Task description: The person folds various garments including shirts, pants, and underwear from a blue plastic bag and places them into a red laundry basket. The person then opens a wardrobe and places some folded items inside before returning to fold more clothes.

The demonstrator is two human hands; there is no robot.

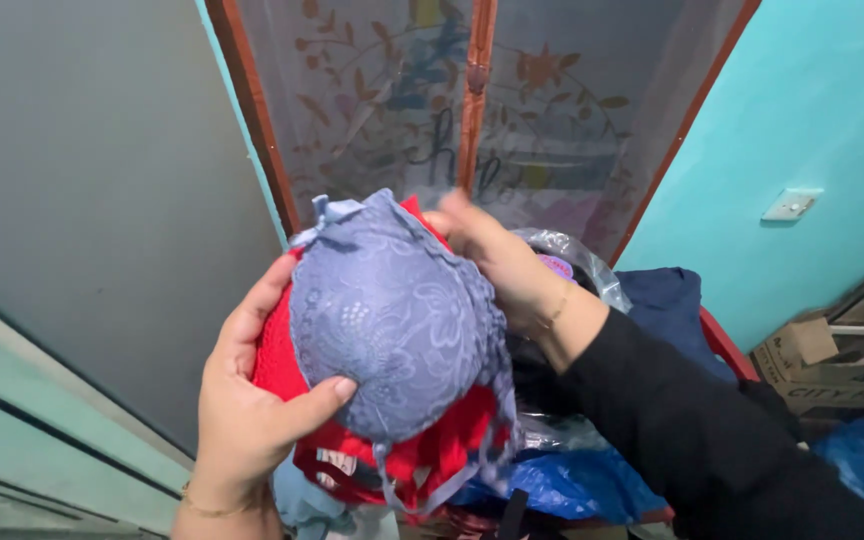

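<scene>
A blue-grey lace bra was held up in the middle of the view, its padded cup facing outward and rounded like a dome. The lace showed a raised flower pattern across the whole cup. A small bow of the same blue-grey sat at its upper left edge, and thin matching straps dangled loose below it. Pressed directly behind it was a red lace bra, visible only as a rim along the left side, a tip above the cup, and a bunched mass with a strap underneath.
</scene>
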